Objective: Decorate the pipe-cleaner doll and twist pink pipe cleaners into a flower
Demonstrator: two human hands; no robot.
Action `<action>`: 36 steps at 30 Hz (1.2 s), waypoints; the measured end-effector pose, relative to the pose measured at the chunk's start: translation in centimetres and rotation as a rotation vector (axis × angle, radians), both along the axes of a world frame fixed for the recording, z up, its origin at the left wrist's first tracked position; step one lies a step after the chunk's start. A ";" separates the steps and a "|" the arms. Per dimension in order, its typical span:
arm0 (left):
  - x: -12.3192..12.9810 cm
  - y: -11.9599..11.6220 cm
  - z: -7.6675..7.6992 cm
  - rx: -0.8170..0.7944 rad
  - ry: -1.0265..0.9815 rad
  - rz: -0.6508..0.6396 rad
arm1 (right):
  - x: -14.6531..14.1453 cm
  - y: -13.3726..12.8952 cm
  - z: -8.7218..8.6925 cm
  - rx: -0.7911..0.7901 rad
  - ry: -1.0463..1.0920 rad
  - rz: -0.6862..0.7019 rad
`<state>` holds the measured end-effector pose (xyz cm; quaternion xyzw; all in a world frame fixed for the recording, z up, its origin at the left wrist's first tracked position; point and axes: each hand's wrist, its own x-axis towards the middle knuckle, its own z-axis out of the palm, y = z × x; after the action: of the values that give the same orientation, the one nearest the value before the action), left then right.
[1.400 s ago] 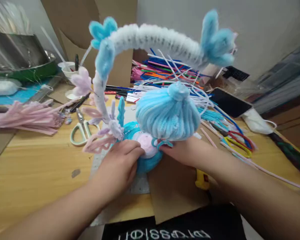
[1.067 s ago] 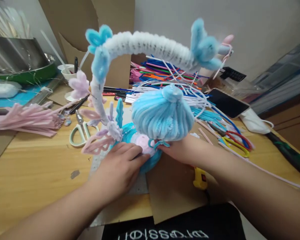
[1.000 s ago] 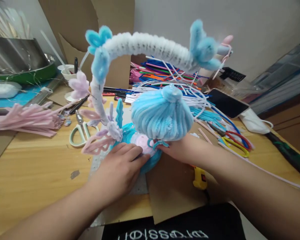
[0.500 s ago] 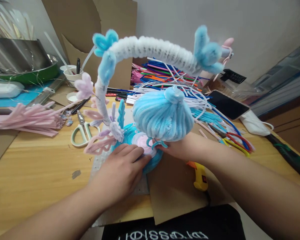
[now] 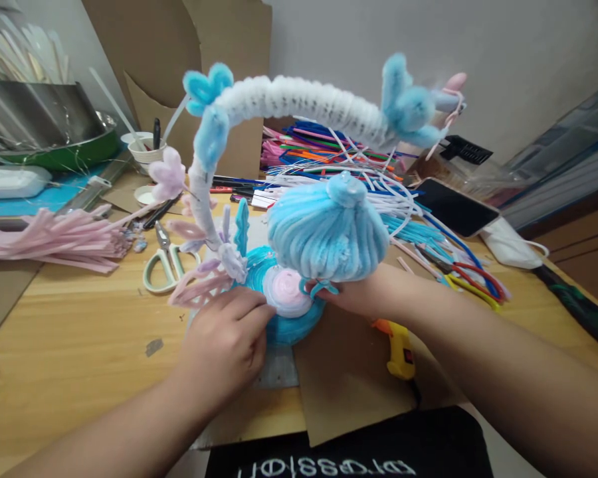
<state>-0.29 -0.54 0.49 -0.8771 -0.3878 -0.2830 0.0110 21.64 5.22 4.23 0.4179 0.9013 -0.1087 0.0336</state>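
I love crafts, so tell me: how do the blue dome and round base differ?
The dome is pale blue; the round base is deeper blue with a pinkish middle. The dome bulges up to a knob, while the round base looks flatter. The dome is ribbed from top to bottom; the round base is ringed. Both are mainly blue.

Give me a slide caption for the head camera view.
Left hand and right hand at a round blue base under a fuzzy white arch.

Scissors (image 5: pixel 165 248) lay near a bundle of pink fuzzy stems (image 5: pixel 60 242), and a dark-screened phone (image 5: pixel 454 207) rested well apart
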 end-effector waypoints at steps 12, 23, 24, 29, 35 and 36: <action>1.1 -3.2 -0.9 -0.016 0.216 0.138 | -0.1 0.1 -0.5 -0.043 -0.002 -0.034; 1.7 -4.4 -1.1 -0.232 0.061 0.299 | -0.4 -0.2 0.0 -0.060 0.001 -0.058; 2.0 -4.6 -1.3 -0.222 0.077 0.296 | -0.4 -0.2 -0.1 -0.056 0.006 -0.056; 3.2 -5.3 -1.8 -0.134 0.123 0.305 | -0.3 0.0 -0.1 -0.059 0.053 -0.028; 4.3 -5.1 -1.5 -0.061 0.137 0.315 | -0.5 -0.3 0.5 -0.071 0.053 -0.048; 4.5 -5.1 -1.6 -0.048 0.137 0.298 | -0.6 -0.3 0.6 -0.069 0.050 -0.053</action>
<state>4.19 -5.63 -1.15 -0.8272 -0.5186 -0.2084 0.0584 21.06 4.90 4.85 0.4373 0.8863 -0.1509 0.0224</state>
